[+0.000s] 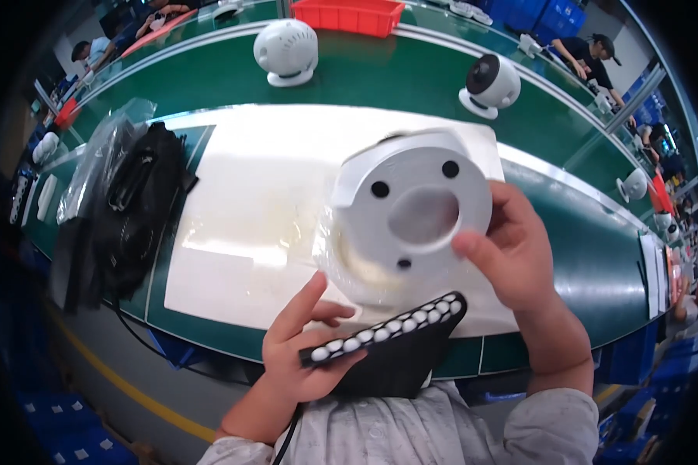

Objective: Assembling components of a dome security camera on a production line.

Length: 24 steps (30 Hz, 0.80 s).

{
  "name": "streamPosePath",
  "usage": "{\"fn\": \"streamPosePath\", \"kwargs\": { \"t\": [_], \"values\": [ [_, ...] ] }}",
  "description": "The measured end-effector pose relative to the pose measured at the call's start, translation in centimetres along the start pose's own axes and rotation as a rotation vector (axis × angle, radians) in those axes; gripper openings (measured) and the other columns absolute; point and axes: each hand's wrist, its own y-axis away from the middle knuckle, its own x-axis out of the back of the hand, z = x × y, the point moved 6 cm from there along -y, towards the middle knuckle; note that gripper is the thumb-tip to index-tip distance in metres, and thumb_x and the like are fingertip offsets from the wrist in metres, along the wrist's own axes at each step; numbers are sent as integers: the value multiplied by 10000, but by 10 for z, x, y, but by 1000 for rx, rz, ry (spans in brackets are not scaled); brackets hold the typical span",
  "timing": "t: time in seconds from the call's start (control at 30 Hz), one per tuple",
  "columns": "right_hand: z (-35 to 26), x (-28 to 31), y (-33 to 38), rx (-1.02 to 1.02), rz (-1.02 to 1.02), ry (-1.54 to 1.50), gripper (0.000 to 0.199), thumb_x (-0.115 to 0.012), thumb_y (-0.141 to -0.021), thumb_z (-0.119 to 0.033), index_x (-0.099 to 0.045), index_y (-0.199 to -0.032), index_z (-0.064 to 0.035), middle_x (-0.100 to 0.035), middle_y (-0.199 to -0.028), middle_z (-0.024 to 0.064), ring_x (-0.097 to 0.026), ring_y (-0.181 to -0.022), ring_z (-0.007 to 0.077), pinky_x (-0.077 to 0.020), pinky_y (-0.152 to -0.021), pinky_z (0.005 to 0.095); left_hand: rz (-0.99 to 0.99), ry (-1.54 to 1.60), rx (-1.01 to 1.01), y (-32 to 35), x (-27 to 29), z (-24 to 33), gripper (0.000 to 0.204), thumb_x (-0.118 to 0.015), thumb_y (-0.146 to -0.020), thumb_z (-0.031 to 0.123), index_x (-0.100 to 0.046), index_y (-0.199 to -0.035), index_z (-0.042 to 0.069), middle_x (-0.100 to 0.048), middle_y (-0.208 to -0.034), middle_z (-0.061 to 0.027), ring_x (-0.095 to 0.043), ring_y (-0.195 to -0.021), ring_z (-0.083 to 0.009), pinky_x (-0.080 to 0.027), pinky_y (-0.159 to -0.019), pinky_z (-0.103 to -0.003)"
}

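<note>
My right hand [516,252] grips a white device by its round base [364,209], thumb on the near rim and fingers behind. The underside faces me, showing three black rubber feet and a smooth grey oval in the middle; most of the body behind is hidden. My left hand [306,349] holds a black strip [388,331] set with a row of white round pieces. Its index finger stretches toward the device, apart from it. Clear plastic film [329,244] shows beside and below the base, over the white work mat [240,194].
On the left lie a black bag-like bundle [136,205] and clear plastic bags [97,167]. Across the green belt stand two white round-headed devices [287,50] and a red bin [347,17]. Other people [593,62] work farther off. A dark cable hangs below the left table edge.
</note>
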Motion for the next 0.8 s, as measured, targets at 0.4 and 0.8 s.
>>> {"fn": "streamPosePath", "kwargs": {
  "t": [0.4,0.8],
  "values": [
    [116,96,-178,523,337,1555,211,-486,-731,-72,-579,-921,-68,-545,-820,74,-515,-819,257,-416,-699,341,84,210,274,12,19,-27,184,-692,-604,12,-521,-635,-47,-478,-1114,-208,-583,-773,-210,-461,-698,-296],
    [143,206,-161,-260,667,1325,332,-525,-778,-271,-519,-1062,-98,-472,-1139,53,-373,-1108,245,-263,-899,434,44,103,304,17,31,-33,309,-676,-701,237,-486,-739,-4,-483,-1039,-154,-554,-743,-181,-453,-658,-288]
  ]
}}
